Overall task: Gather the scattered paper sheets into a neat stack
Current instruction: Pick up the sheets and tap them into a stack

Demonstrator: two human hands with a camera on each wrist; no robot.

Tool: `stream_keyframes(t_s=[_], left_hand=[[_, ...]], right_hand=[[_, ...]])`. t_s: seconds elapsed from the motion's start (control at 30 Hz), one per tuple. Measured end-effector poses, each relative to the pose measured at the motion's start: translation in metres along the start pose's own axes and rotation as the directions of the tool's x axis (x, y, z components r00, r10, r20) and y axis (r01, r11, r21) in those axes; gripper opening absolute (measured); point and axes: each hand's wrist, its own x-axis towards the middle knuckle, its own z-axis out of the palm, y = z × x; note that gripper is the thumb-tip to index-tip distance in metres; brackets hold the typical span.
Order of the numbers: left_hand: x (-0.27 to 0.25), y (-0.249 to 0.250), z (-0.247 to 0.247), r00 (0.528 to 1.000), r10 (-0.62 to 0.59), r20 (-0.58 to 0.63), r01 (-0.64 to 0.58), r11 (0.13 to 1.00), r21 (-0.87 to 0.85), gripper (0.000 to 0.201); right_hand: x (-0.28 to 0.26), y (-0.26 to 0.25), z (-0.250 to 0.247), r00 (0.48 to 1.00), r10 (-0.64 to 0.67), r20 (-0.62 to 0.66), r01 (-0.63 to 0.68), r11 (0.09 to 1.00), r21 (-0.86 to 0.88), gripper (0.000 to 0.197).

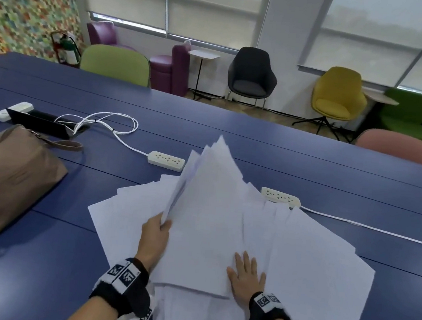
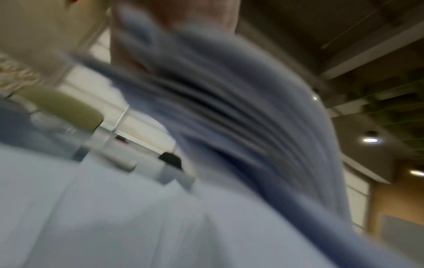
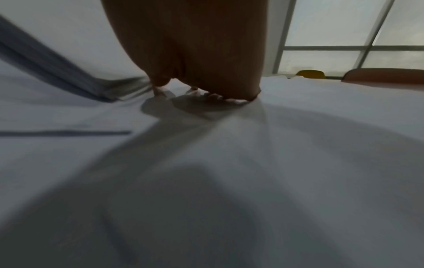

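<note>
Many white paper sheets (image 1: 307,250) lie fanned out on the blue table (image 1: 283,154) in front of me. My left hand (image 1: 155,234) grips the left edge of a raised bundle of sheets (image 1: 208,198), which tilts up off the pile; the left wrist view shows the bundle's layered edges (image 2: 229,112), blurred. My right hand (image 1: 246,274) lies flat with straight fingers on the sheets beside that bundle. In the right wrist view its fingertips (image 3: 213,96) press on paper, with the lifted bundle's corner (image 3: 110,87) to the left.
Two white power strips (image 1: 167,159) (image 1: 280,197) with cords lie just beyond the paper. A brown bag (image 1: 7,180) sits at the left, with a black case (image 1: 44,121) and white cable behind it. Chairs stand past the table's far edge.
</note>
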Motion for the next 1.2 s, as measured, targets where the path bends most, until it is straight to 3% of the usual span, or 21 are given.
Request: stream_keyframes(t_s=[0.3,0.37,0.4,0.43,0.47,0.53,0.6,0.63,0.67,0.7,0.77,0.83,0.9,0.97,1.03,1.1,1.2], left_hand=[[0.019,0.065,-0.053,0.955,0.265,-0.136,-0.275,0.959,-0.064,0.033],[0.024,0.073,-0.065,0.945,0.282,-0.168,-0.305,0.944,-0.128,0.030],[0.027,0.076,-0.069,0.943,0.278,-0.181,-0.309,0.934,-0.177,0.024],[0.028,0.078,-0.072,0.946,0.264,-0.187,-0.304,0.924,-0.233,0.018],[0.030,0.079,-0.075,0.953,0.238,-0.186,-0.285,0.912,-0.296,0.016],[0.031,0.076,-0.074,0.970,0.169,-0.175,-0.226,0.889,-0.399,0.014],[0.029,0.070,-0.068,0.985,0.113,-0.134,-0.162,0.876,-0.454,0.012],[0.026,0.064,-0.064,0.991,0.075,-0.112,-0.118,0.884,-0.453,0.019],[0.023,0.056,-0.059,0.995,0.047,-0.088,-0.082,0.892,-0.445,0.023],[0.018,0.048,-0.055,0.997,0.036,-0.061,-0.060,0.894,-0.445,0.020],[0.007,0.038,-0.047,0.999,0.036,0.012,-0.027,0.897,-0.442,0.009],[0.000,0.037,-0.041,0.998,0.021,0.064,0.009,0.901,-0.434,0.005],[-0.001,0.043,-0.041,0.993,0.049,0.109,0.001,0.910,-0.414,0.010],[0.005,0.045,-0.043,0.990,0.057,0.128,0.005,0.899,-0.439,0.010],[0.013,0.043,-0.046,0.980,0.096,0.176,0.006,0.864,-0.503,0.051],[0.017,0.045,-0.050,0.969,0.130,0.212,-0.003,0.859,-0.512,0.086],[0.019,0.051,-0.050,0.933,0.204,0.297,-0.042,0.880,-0.473,0.086]], right_hand=[[0.002,0.007,0.000,0.998,0.064,-0.020,-0.064,0.998,-0.002,0.056],[0.004,0.002,-0.012,0.994,0.086,-0.069,-0.073,0.982,0.174,0.051],[0.002,-0.004,-0.024,0.993,0.086,-0.083,-0.052,0.936,0.348,0.047],[-0.001,-0.010,-0.039,0.992,0.086,-0.087,-0.019,0.810,0.586,0.045],[-0.004,-0.015,-0.056,0.995,0.069,-0.074,0.019,0.596,0.802,0.048],[-0.006,-0.018,-0.085,0.997,-0.017,-0.080,0.082,0.148,0.986,0.064],[-0.009,-0.020,-0.115,0.982,-0.071,-0.177,0.171,-0.077,0.982,0.082],[-0.014,-0.021,-0.128,0.976,-0.078,-0.202,0.192,-0.118,0.974,0.083],[-0.020,-0.024,-0.139,0.970,-0.125,-0.209,0.192,-0.131,0.972,0.080],[-0.026,-0.028,-0.145,0.964,-0.163,-0.208,0.200,-0.062,0.978,0.073],[-0.039,-0.039,-0.154,0.933,-0.282,-0.222,0.281,0.190,0.941,0.055],[-0.042,-0.042,-0.157,0.906,-0.264,-0.329,0.410,0.367,0.835,0.050],[-0.040,-0.040,-0.160,0.885,-0.188,-0.425,0.465,0.383,0.798,0.045],[-0.040,-0.035,-0.161,0.867,-0.126,-0.482,0.493,0.359,0.792,0.054],[-0.042,-0.030,-0.162,0.858,-0.118,-0.500,0.507,0.357,0.785,0.065],[-0.048,-0.028,-0.165,0.841,-0.154,-0.519,0.540,0.299,0.787,0.054],[-0.047,-0.021,-0.161,0.837,-0.187,-0.515,0.548,0.302,0.780,0.063]])
